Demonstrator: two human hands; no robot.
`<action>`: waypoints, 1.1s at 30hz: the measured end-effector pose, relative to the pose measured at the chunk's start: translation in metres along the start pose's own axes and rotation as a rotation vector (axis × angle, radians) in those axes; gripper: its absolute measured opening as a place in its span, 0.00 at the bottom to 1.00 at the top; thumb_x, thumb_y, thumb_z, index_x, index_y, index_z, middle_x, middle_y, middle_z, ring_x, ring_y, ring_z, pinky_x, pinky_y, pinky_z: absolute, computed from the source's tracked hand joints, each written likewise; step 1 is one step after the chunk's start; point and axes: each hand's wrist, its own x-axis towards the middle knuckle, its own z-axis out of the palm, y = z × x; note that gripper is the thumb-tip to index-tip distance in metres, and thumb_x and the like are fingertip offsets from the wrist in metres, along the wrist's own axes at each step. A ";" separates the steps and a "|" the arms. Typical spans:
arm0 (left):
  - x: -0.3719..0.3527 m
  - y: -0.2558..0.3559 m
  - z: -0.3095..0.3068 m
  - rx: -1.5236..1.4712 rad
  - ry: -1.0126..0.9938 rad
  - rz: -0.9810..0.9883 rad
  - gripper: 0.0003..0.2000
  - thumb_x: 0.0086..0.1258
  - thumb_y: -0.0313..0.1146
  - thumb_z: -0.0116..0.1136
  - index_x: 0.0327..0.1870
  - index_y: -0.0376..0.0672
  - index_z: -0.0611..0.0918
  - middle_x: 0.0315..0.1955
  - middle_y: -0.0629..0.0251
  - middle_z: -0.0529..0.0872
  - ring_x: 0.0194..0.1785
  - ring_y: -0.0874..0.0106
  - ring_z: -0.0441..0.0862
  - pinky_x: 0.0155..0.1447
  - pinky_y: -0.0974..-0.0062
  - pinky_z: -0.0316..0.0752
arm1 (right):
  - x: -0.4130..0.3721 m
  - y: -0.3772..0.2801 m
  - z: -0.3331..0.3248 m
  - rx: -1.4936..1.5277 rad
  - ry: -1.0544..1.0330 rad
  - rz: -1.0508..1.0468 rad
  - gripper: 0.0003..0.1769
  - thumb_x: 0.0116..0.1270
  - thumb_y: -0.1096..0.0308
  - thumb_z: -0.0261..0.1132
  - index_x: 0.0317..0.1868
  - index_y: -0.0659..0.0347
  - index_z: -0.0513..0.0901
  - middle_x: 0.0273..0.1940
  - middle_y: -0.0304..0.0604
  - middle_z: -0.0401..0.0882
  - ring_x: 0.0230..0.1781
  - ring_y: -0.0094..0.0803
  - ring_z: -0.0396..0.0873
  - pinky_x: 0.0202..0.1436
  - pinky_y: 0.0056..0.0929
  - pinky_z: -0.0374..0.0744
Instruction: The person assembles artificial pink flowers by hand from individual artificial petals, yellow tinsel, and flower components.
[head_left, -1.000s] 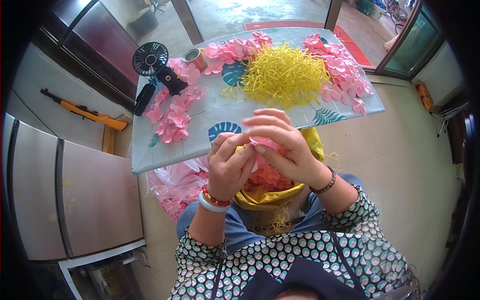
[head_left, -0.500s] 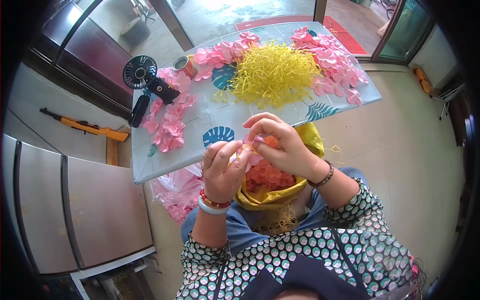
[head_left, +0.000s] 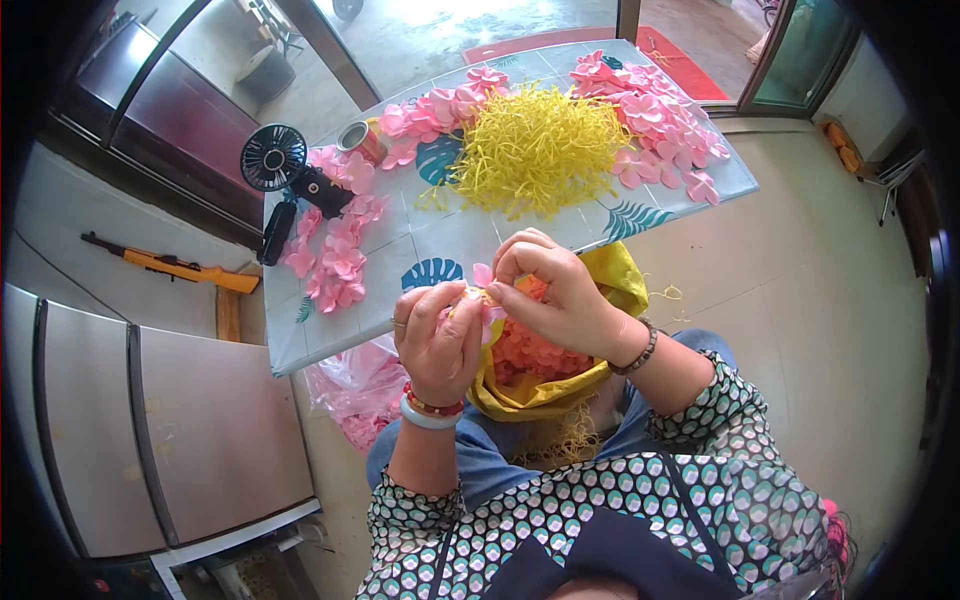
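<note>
Between both hands, over the yellow bag (head_left: 622,282): one pink flower (head_left: 484,274), pinched from two sides.
Left hand (head_left: 437,335) clamps it from below; right hand (head_left: 560,295) nips its top from the right, fingertips together. Table (head_left: 440,240) edge lies just beyond.

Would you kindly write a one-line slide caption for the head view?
Left hand and right hand pinch a pink flower over a yellow bag beside a petal-strewn table.

Left hand (head_left: 440,338): thin ring (head_left: 399,322), white bangle (head_left: 425,416) and red bead bracelet (head_left: 432,400) at the wrist. Right hand (head_left: 562,300): dark bead bracelet (head_left: 641,352). Blouse (head_left: 740,480) at 6 o'clock has a teal-white-black scale print and a dark panel (head_left: 610,555) mid-chest. Blue jeans (head_left: 480,455).
</note>
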 end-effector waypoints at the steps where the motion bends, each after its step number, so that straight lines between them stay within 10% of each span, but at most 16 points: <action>1: 0.000 0.000 0.000 -0.005 0.002 0.000 0.10 0.56 0.20 0.67 0.38 0.41 0.83 0.39 0.62 0.84 0.41 0.63 0.79 0.45 0.68 0.75 | 0.000 -0.002 0.001 0.047 0.015 0.025 0.05 0.61 0.74 0.65 0.31 0.63 0.76 0.33 0.43 0.76 0.37 0.39 0.74 0.45 0.34 0.73; 33: -0.010 0.010 0.013 -0.848 0.086 -0.832 0.07 0.69 0.18 0.54 0.45 0.33 0.79 0.39 0.65 0.82 0.41 0.81 0.78 0.45 0.84 0.75 | -0.002 0.004 0.010 -0.091 0.026 -0.093 0.09 0.55 0.75 0.69 0.39 0.57 0.85 0.38 0.40 0.82 0.40 0.37 0.77 0.47 0.34 0.76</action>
